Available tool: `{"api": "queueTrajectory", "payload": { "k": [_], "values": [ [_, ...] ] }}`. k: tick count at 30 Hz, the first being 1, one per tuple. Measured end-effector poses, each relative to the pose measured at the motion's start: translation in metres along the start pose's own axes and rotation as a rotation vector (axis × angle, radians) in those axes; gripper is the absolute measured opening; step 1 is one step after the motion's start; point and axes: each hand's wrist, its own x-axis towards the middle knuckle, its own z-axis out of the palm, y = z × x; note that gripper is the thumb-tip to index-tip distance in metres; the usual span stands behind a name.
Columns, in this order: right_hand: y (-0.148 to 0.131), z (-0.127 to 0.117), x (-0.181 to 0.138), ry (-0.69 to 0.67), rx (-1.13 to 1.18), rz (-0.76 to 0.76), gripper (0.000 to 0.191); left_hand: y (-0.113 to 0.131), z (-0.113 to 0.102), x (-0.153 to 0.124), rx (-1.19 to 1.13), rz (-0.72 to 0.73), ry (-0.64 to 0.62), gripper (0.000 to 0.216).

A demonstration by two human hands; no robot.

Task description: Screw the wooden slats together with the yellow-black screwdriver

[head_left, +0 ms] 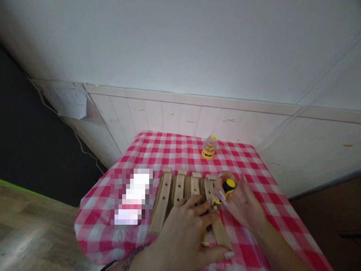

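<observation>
A slatted wooden rack (172, 192) lies flat on a small table with a red and white checked cloth (169, 150). My left hand (188, 229) rests on the rack's near slats, fingers spread flat and pressing down. My right hand (239, 201) is closed round a short screwdriver with a black and yellow handle (229, 185), its tip pointing down at the rightmost slat beside my left fingertips.
A small clear and yellow container (209, 147) stands at the back of the table. A blurred white and pink object (132, 201) lies left of the rack. White panelled wall behind; wooden floor to the left and right.
</observation>
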Motion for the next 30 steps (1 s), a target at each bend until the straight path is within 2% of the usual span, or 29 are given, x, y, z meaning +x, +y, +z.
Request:
{"api": "queueTrajectory", "payload": {
  "k": [8,13,21,25,30],
  "values": [
    [-0.001,-0.005,0.003,-0.112,-0.071,-0.042,0.029,-0.002,0.003,-0.002,-0.004,0.004,0.012,0.052],
    [0.0,-0.009,0.0,-0.079,-0.169,-0.078,0.03,-0.003,0.004,-0.002,0.008,0.003,0.021,0.054],
    [0.007,-0.009,0.0,-0.101,-0.152,-0.087,0.03,-0.001,0.001,-0.001,0.009,-0.006,0.016,0.054],
    [0.008,-0.006,0.0,-0.065,-0.147,-0.054,0.038,-0.001,0.001,-0.001,0.01,0.003,0.025,0.052],
    [0.002,-0.005,-0.002,-0.032,-0.081,0.058,0.043,-0.001,0.001,-0.001,0.008,0.002,0.009,0.052]
  ]
}}
